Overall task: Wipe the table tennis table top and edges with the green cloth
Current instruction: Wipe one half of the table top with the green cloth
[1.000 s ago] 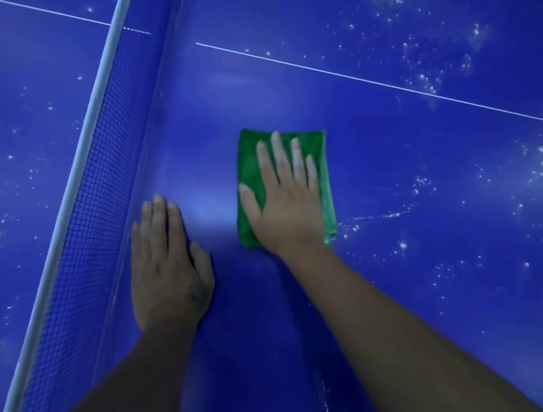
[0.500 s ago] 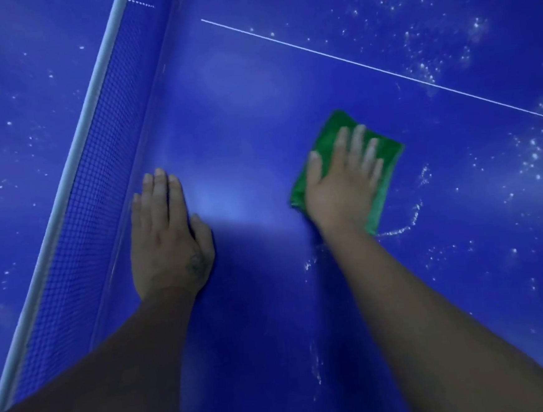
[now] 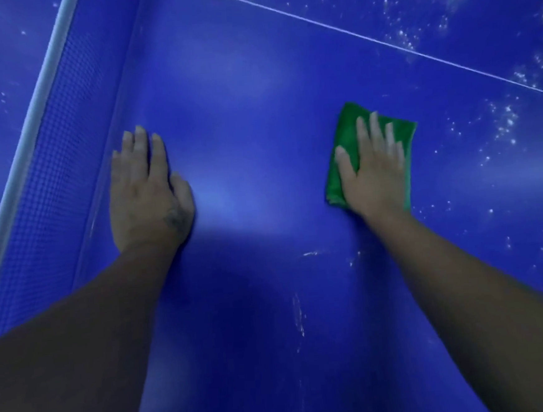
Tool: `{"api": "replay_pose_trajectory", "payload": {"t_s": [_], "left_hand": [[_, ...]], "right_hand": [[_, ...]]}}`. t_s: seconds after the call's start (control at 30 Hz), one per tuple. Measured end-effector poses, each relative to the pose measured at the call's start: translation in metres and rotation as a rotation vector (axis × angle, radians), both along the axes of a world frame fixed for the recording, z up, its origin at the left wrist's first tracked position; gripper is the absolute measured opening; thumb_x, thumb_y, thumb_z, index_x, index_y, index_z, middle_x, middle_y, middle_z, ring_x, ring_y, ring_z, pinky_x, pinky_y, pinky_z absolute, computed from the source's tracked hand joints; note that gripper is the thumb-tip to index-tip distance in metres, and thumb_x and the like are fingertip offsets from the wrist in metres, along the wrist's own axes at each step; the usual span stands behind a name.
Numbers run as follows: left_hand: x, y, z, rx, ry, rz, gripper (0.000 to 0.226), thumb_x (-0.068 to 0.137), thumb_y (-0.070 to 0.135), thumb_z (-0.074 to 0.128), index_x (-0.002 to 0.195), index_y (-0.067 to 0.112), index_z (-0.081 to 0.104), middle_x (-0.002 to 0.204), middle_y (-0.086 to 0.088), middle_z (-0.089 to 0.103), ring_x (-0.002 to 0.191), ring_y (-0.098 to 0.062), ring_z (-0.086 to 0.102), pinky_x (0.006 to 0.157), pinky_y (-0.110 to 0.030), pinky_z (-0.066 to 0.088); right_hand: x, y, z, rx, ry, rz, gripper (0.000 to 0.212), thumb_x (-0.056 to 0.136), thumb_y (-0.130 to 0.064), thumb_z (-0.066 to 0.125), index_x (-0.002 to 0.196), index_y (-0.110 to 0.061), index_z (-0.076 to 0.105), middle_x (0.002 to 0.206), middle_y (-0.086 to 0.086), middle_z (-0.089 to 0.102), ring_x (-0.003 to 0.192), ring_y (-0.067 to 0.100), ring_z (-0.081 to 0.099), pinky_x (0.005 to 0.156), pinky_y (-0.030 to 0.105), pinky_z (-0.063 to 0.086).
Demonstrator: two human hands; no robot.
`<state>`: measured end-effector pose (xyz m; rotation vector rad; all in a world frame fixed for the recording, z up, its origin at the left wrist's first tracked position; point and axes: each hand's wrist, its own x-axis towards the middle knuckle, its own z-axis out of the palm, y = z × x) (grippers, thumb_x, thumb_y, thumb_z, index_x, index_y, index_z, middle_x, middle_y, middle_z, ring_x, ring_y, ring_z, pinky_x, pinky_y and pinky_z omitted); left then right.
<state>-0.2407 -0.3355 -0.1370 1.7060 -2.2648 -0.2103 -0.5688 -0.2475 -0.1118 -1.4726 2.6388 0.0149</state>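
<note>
Blue tabletop (image 3: 253, 77) is filling the whole frame, shining under a soft glare. Nearest, at lower centre, faint whitish streaks (image 3: 300, 317) are showing between the two forearms. Above them, at centre left, the left hand (image 3: 147, 196) is lying flat on the bare surface, fingers straight and holding nothing, seemingly bracing. At centre right the right hand (image 3: 375, 175) is pressing the folded green cloth (image 3: 345, 128) onto the top, fingers spread flat over it rather than curling round it. Wiping of the top is under way, mid-job by my reading. White specks (image 3: 504, 122) are lying just right of the cloth and beyond the white line (image 3: 380, 41) at upper right, so the next stroke is probably calling for a push rightward and outward. Along the left, the net (image 3: 49, 164) is standing close beside the left hand, barring a straight sweep to the speckled far side.
</note>
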Motion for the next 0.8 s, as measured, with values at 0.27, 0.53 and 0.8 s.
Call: {"api": "replay_pose_trajectory", "payload": {"t_s": [0.27, 0.53, 0.8], "left_hand": [[0.006, 0.008, 0.009, 0.053, 0.057, -0.071, 0.051, 0.109, 0.015, 0.046, 0.156, -0.005, 0.05, 0.17, -0.017, 0.039, 0.163, -0.032, 0.03, 0.136, -0.042, 0.015], [0.039, 0.091, 0.02, 0.176, 0.111, -0.067, 0.057, 0.106, 0.023, 0.052, 0.157, -0.002, 0.05, 0.17, -0.018, 0.039, 0.161, -0.041, 0.03, 0.134, -0.053, 0.017], [0.043, 0.152, -0.004, 0.029, -0.078, 0.037, 0.06, 0.114, 0.036, 0.04, 0.167, 0.009, 0.037, 0.177, -0.011, 0.027, 0.167, -0.032, 0.018, 0.135, -0.054, 0.015]], "right_hand": [[0.158, 0.033, 0.002, -0.079, -0.049, 0.126, 0.074, 0.111, -0.059, 0.031, 0.174, -0.021, 0.022, 0.182, 0.003, 0.012, 0.169, 0.031, 0.009, 0.136, 0.053, 0.008], [0.101, 0.11, -0.005, -0.039, -0.098, 0.561, 0.074, 0.108, -0.06, 0.044, 0.172, -0.025, 0.029, 0.181, -0.001, 0.019, 0.168, 0.029, 0.014, 0.134, 0.055, 0.018], [0.012, 0.047, -0.002, -0.022, -0.012, -0.044, 0.078, 0.109, -0.062, 0.023, 0.174, -0.019, 0.014, 0.183, 0.003, 0.005, 0.169, 0.033, 0.007, 0.135, 0.058, 0.012]]}}
